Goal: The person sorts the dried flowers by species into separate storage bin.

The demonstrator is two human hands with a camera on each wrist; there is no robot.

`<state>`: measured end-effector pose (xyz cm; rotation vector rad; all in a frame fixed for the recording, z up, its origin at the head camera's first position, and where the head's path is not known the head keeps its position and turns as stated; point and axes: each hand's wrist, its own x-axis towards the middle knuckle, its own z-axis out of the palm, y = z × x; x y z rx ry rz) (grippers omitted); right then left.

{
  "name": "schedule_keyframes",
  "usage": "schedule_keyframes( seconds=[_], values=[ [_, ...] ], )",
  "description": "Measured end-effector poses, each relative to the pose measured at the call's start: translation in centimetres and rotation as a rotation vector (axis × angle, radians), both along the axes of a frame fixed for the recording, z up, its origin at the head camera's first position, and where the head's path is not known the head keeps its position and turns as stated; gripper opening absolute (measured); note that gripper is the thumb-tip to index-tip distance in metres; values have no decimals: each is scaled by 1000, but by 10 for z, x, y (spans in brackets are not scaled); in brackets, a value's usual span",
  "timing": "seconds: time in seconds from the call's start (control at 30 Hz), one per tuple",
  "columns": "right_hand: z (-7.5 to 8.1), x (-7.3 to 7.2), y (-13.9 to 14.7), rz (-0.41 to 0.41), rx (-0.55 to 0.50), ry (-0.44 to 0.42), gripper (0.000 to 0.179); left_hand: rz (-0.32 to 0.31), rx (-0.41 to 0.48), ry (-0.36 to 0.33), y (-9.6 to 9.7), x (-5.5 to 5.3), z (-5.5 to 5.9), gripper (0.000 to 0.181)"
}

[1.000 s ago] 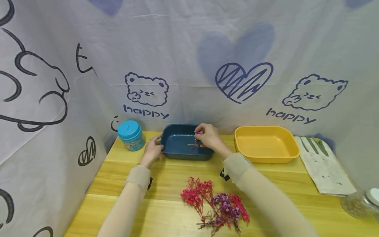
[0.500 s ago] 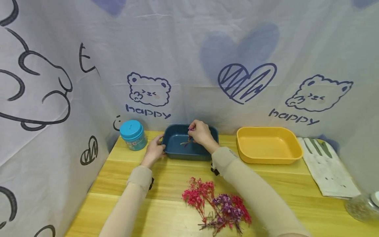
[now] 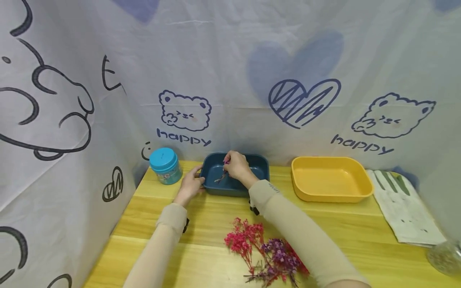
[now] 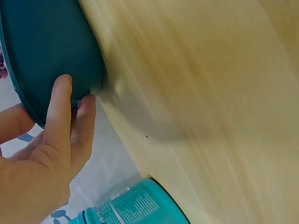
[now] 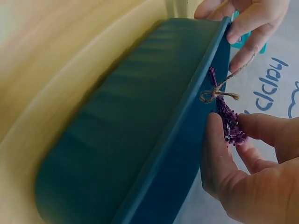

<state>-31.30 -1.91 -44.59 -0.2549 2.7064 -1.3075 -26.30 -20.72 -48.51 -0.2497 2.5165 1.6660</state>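
Note:
A small bundle of purple dried flowers (image 5: 230, 123), its stems tied with twine (image 5: 215, 94), hangs over the inside of a dark blue tray (image 3: 248, 193). My right hand (image 3: 236, 165) pinches the bundle by its blossoms between thumb and fingers, stems pointing down and to the left in the head view. The left hand (image 3: 191, 185) holds the tray's left end. In the left wrist view its thumb (image 4: 16, 122) is at the rim and its fingers (image 4: 60, 109) lie against the outer wall. Part of the tray's inside is hidden behind the right hand.
Pink dried flowers (image 3: 237, 240) and purple dried flowers (image 3: 281, 254) lie on the wooden table (image 3: 201, 256) in front. A turquoise-lidded jar (image 3: 165, 166) stands left of the tray. To the right are a yellow tray (image 3: 331, 180), a folded cloth (image 3: 407, 212) and a glass jar (image 3: 444, 258).
My right hand has moved left within the tray, carrying the purple flower bundle toward its left part. The left hand keeps its hold on the tray. The head view has shifted slightly.

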Motion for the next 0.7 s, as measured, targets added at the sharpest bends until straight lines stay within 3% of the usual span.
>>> schedule_keyframes(
  seconds=[0.33, 0.7],
  values=[
    [-8, -1, -7, 152, 17, 36, 32, -11, 13, 11, 0, 1, 1, 57],
    [-3, -3, 2, 211, -68, 24, 38, -9, 6, 4, 1, 1, 2, 57]
  ],
)
